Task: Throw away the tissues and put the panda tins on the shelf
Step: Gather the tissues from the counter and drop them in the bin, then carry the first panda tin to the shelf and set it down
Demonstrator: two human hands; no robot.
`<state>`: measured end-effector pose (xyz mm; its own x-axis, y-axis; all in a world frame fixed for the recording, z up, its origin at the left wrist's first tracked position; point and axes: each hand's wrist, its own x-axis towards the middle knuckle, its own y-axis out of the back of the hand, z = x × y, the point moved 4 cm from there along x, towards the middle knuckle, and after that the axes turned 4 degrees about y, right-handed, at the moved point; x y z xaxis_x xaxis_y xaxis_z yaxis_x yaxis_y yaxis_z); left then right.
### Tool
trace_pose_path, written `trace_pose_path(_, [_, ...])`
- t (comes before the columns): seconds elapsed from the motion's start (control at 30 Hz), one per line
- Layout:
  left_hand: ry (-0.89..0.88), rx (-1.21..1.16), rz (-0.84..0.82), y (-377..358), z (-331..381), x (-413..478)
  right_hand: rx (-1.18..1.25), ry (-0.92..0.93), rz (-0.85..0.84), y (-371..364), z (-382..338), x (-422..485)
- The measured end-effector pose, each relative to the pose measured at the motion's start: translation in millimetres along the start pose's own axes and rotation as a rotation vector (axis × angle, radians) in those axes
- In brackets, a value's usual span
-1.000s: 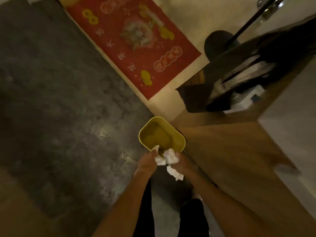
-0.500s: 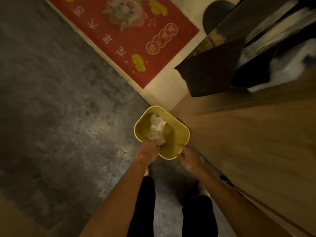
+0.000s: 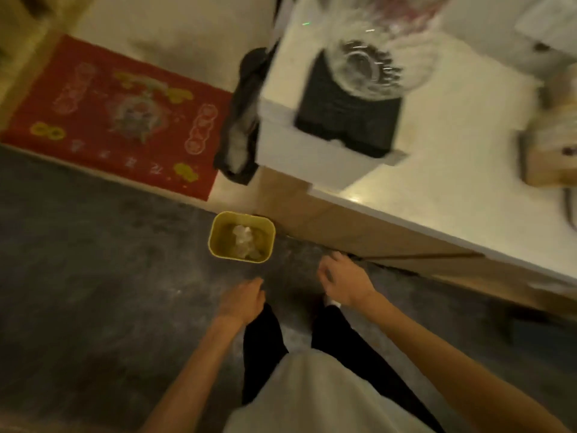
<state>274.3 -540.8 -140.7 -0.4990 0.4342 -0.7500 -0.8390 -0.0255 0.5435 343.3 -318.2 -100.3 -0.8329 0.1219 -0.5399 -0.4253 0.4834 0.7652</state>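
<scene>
A yellow bin (image 3: 242,237) is sitting on the dark floor (image 3: 93,260), holding the crumpled tissues (image 3: 244,239). Both hands are hanging empty, fingers loose: left hand (image 3: 240,300) at its six o'clock, right hand (image 3: 345,281) at four.

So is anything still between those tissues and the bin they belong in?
No. The tissues already lie inside the yellow bin on the floor. Both hands, left and right, are empty and clear of the bin. No panda tins are recognisable in this blurred view.
</scene>
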Motion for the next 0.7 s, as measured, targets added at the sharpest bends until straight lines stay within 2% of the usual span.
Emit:
trace_pose_path(0.13, [-0.126,0.035,0.064,4.7,78.9,-25.3,0.069,-0.103,0.153,19.4,56.1,-71.1])
trace_pose_path(0.27, [-0.248,0.269,0.179,-5.1,169.8,-31.8,0.195,-0.281,0.247,22.8,125.8,-134.5])
trace_pose_path(0.4, [-0.375,0.470,0.136,-23.2,257.2,-23.4,0.337,-0.406,0.291,24.8,190.5,-180.3])
trace_pose_path(0.53, [-0.441,0.549,0.129,-43.4,335.2,-6.1,0.482,-0.491,0.318,16.3,253.3,-216.6])
trace_pose_path(0.7, [-0.545,0.688,0.112,-61.0,417.6,21.2,0.516,-0.611,0.368,16.4,314.2,-255.7])
